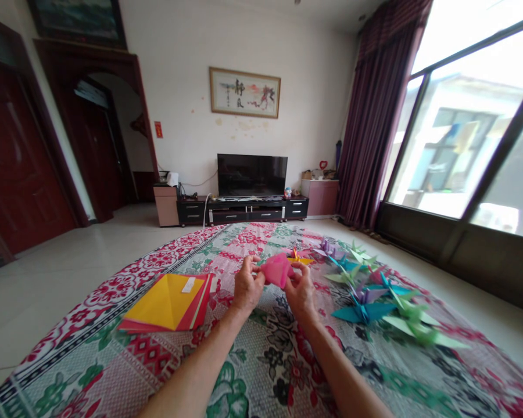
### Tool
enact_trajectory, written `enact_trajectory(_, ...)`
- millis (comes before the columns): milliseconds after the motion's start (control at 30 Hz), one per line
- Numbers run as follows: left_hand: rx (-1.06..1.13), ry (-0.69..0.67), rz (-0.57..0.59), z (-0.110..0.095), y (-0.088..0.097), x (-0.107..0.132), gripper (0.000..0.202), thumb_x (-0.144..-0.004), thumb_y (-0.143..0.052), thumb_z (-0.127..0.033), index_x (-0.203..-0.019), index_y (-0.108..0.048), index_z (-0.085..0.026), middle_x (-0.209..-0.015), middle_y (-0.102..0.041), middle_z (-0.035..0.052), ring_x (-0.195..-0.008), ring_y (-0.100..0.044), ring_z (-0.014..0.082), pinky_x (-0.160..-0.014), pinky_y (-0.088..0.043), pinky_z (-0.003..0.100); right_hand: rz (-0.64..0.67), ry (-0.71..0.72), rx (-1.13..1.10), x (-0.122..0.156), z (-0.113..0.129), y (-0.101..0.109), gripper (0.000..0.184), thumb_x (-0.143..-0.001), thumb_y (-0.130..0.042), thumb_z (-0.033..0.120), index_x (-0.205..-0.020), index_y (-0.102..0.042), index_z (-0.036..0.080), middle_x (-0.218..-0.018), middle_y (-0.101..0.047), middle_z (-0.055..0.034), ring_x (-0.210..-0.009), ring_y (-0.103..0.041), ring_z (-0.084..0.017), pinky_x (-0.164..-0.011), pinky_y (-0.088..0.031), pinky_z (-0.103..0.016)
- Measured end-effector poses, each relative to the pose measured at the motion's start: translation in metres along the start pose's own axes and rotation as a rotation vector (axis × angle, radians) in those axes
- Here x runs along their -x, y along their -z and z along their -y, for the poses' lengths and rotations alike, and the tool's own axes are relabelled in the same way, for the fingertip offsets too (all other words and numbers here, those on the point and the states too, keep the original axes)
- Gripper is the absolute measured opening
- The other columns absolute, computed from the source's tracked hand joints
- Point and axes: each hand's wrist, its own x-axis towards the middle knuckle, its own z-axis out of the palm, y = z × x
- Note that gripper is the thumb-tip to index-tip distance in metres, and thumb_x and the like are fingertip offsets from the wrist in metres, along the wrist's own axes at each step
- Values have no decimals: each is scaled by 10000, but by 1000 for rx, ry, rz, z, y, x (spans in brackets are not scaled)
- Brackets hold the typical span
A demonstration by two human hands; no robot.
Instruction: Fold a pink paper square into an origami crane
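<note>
A partly folded piece of pink origami paper (275,270) is held up between both hands, above the patterned cloth. My left hand (247,283) pinches its left side between thumb and fingers. On the opposite edge, my right hand (301,288) grips it the same way. Just behind the right hand sits a yellow paper crane (300,259), partly covered by the fingers. To the left lies a stack of square paper (165,302), yellow on top with red and other sheets beneath, and a small white label on it.
Several folded paper cranes spread over the right side, among them a blue crane (364,313) and a green crane (418,326). They rest on a flowered cloth (244,383). Beyond its far edge stand a television (253,176) and a low black cabinet (230,216).
</note>
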Motion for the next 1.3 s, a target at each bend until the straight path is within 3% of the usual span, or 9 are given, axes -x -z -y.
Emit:
enact_trajectory(167, -12, -15, 26, 1, 1, 0, 35, -719, -467, -195, -747, -475, -177, -622, -571, -32, -499, -587, 94, -448, -434, 161, -21, -44, 52, 2, 10, 1, 345, -700, -546, 303, -993, -412, 180, -725, -672, -47, -546, -606, -145, -512, -444, -233)
enact_trajectory(467, -116, -187, 96, 6, 1, 0, 241, -709, -389, -88, -719, -623, -147, -770, -603, 24, -560, -600, 83, -522, -468, 180, 5, 98, 168, 4, 16, 4, 165, -720, -499, 263, -867, -476, 192, -623, -638, 1, -502, -553, -112, -485, -385, -188)
enact_trajectory(633, -71, -96, 97, 10, -1, -1, 224, -696, -398, -101, -728, -614, -150, -759, -625, 21, -568, -608, 92, -515, -476, 180, -1, 134, 201, 3, 17, 5, 146, -743, -469, 260, -873, -481, 195, -602, -626, 19, -479, -533, -105, -483, -377, -188)
enact_trajectory(867, 55, 101, 93, 7, -2, -2, 201, -717, -422, -188, -786, -605, -145, -590, -632, 8, -527, -615, 124, -456, -463, 187, 72, 186, 337, 1, 17, 7, 216, -777, -419, 265, -835, -615, 196, -642, -659, -13, -594, -604, -148, -552, -415, -220)
enact_trajectory(1067, 80, 98, 79, 9, -2, -3, 162, -709, -443, -198, -780, -581, -151, -577, -619, -5, -515, -613, 123, -431, -440, 171, 80, 162, 295, 3, 18, 6, 191, -748, -496, 310, -852, -605, 192, -743, -681, -22, -641, -637, -160, -587, -447, -228)
enact_trajectory(1300, 57, 77, 60, 9, -3, -3, 164, -703, -436, -174, -787, -575, -150, -555, -607, -11, -503, -597, 111, -435, -424, 161, 56, 163, 330, 2, 16, 6, 157, -753, -498, 310, -780, -598, 192, -723, -671, -25, -645, -636, -159, -588, -448, -226)
